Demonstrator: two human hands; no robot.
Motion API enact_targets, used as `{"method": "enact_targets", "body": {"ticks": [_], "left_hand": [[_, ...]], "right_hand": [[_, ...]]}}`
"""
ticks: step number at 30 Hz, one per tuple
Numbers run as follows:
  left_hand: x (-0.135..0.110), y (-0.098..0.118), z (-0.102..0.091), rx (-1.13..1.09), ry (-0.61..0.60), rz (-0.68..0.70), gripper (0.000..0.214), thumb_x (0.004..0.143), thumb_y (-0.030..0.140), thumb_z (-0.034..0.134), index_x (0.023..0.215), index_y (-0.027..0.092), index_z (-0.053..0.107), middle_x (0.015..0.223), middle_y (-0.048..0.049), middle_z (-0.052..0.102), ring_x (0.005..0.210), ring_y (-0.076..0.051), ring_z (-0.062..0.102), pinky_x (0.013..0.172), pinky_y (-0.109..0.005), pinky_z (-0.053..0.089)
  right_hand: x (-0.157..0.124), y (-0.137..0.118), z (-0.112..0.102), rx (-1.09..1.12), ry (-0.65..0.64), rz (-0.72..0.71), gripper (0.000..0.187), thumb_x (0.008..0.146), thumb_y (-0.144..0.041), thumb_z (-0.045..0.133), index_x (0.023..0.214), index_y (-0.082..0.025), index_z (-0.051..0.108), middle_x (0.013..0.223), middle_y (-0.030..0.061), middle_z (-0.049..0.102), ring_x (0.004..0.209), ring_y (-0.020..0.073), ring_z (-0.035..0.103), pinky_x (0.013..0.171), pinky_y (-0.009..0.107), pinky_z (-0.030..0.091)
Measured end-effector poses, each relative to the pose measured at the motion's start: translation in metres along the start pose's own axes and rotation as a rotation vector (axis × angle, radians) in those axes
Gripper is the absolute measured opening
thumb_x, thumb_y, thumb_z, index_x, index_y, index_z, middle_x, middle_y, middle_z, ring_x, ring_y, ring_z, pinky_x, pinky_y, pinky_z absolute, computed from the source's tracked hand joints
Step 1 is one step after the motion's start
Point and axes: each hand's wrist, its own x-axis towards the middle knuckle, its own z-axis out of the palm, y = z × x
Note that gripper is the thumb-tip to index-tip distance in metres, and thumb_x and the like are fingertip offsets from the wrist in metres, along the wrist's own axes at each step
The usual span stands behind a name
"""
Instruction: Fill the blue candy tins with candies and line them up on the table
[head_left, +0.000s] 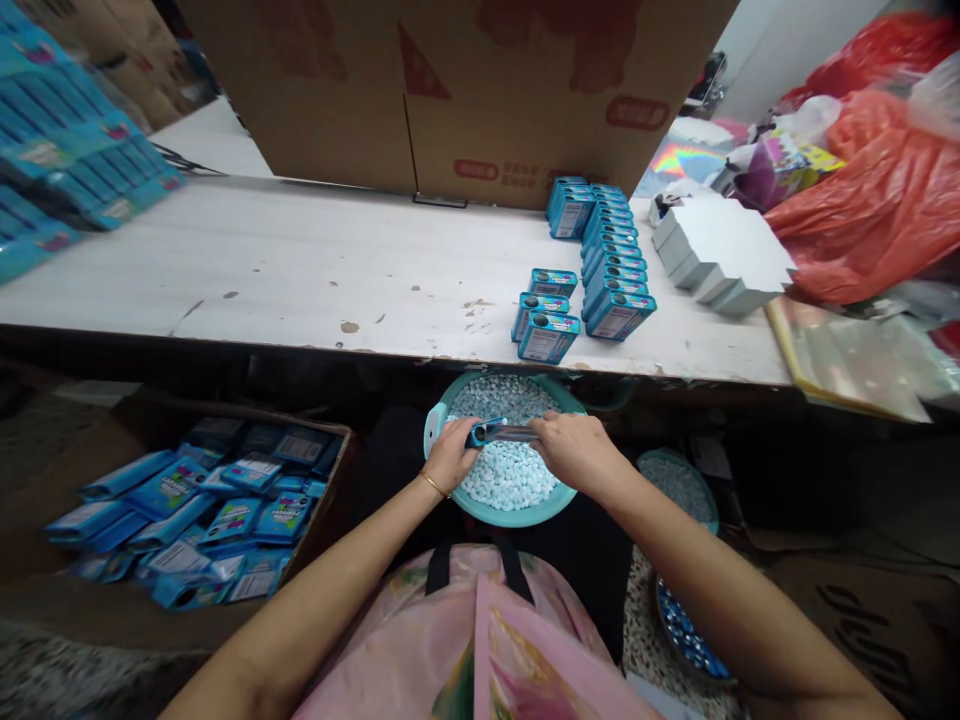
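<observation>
Grip: left hand [450, 455] and right hand [574, 450] both closed on ends of small blue box [499, 433], held level over teal basin [517, 519] of pale pellets [510, 475], below near edge of worktop [300, 270].
Risk: tilt or slack grip drops box or scatters pellets past basin rim.
Not discernible: box opening, fill level. Fingertips hidden behind box.

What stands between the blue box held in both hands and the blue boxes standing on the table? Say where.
The left hand and right hand hold the blue box over the basin. Only the front edge of the table lies between it and the standing boxes; nothing else visible does.
</observation>
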Motion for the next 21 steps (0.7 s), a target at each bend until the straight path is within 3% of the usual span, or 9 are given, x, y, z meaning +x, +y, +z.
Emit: {"method": "enact_targets", "body": {"ticks": [3, 6, 9, 12, 15, 20, 21], "left_hand": [[-0.004, -0.003, -0.011, -0.005, 0.050, -0.041, 0.039, 0.073, 0.020, 0.051, 0.112, 0.018, 0.048, 0.110, -0.0072, 0.055, 0.103, -0.022, 0.047, 0.093, -0.038, 0.036], [-0.009, -0.004, -0.025, 0.002, 0.130, -0.123, 0.038, 0.075, 0.026, 0.052, 0.112, 0.019, 0.048, 0.109, -0.0062, 0.056, 0.101, -0.021, 0.049, 0.091, -0.036, 0.037], [-0.016, -0.004, -0.037, -0.004, 0.190, -0.174, 0.037, 0.075, 0.030, 0.053, 0.111, 0.020, 0.050, 0.107, -0.0058, 0.057, 0.098, -0.021, 0.051, 0.088, -0.035, 0.039], [-0.021, -0.007, -0.045, -0.032, 0.208, -0.210, 0.037, 0.075, 0.033, 0.054, 0.110, 0.020, 0.050, 0.106, -0.0054, 0.058, 0.096, -0.021, 0.052, 0.087, -0.034, 0.040], [-0.024, -0.011, -0.050, -0.078, 0.227, -0.240, 0.038, 0.075, 0.035, 0.054, 0.110, 0.020, 0.050, 0.106, -0.0056, 0.058, 0.096, -0.020, 0.053, 0.087, -0.035, 0.040], [-0.048, 0.012, -0.058, -0.121, 0.329, -0.304, 0.039, 0.072, 0.034, 0.059, 0.107, 0.018, 0.054, 0.105, -0.0084, 0.059, 0.096, -0.021, 0.054, 0.087, -0.036, 0.040], [-0.054, 0.020, -0.058, -0.120, 0.347, -0.316, 0.040, 0.071, 0.034, 0.060, 0.107, 0.018, 0.055, 0.104, -0.0089, 0.060, 0.096, -0.022, 0.054, 0.086, -0.036, 0.041]], "right_hand": [[-0.003, 0.029, 0.023, 0.039, 0.022, 0.080, 0.026, 0.084, -0.033, 0.041, 0.105, -0.023, 0.053, 0.095, 0.0078, 0.059, 0.086, 0.0228, 0.057, 0.075, 0.033, 0.037], [0.011, 0.038, 0.072, 0.143, -0.086, 0.193, 0.025, 0.081, -0.026, 0.046, 0.106, -0.021, 0.052, 0.098, 0.0095, 0.060, 0.089, 0.0234, 0.056, 0.077, 0.034, 0.037], [0.037, 0.012, 0.125, 0.245, -0.169, 0.186, 0.025, 0.080, -0.024, 0.049, 0.105, -0.022, 0.053, 0.101, 0.0070, 0.061, 0.091, 0.0209, 0.056, 0.077, 0.031, 0.038], [0.058, -0.016, 0.159, 0.351, -0.174, 0.171, 0.029, 0.083, -0.027, 0.045, 0.112, -0.027, 0.048, 0.107, 0.0026, 0.060, 0.096, 0.0177, 0.055, 0.079, 0.028, 0.039], [0.064, -0.018, 0.163, 0.448, -0.150, 0.170, 0.032, 0.083, -0.029, 0.046, 0.114, -0.025, 0.048, 0.107, 0.0014, 0.060, 0.098, 0.0167, 0.054, 0.080, 0.027, 0.040], [0.040, -0.028, 0.125, 0.528, -0.092, -0.032, 0.027, 0.083, -0.036, 0.044, 0.105, -0.022, 0.055, 0.102, 0.0041, 0.061, 0.094, 0.0211, 0.056, 0.076, 0.032, 0.047], [0.034, -0.036, 0.117, 0.639, -0.033, -0.028, 0.028, 0.083, -0.039, 0.045, 0.103, -0.023, 0.056, 0.105, 0.0034, 0.059, 0.094, 0.0201, 0.055, 0.077, 0.033, 0.047]]}}
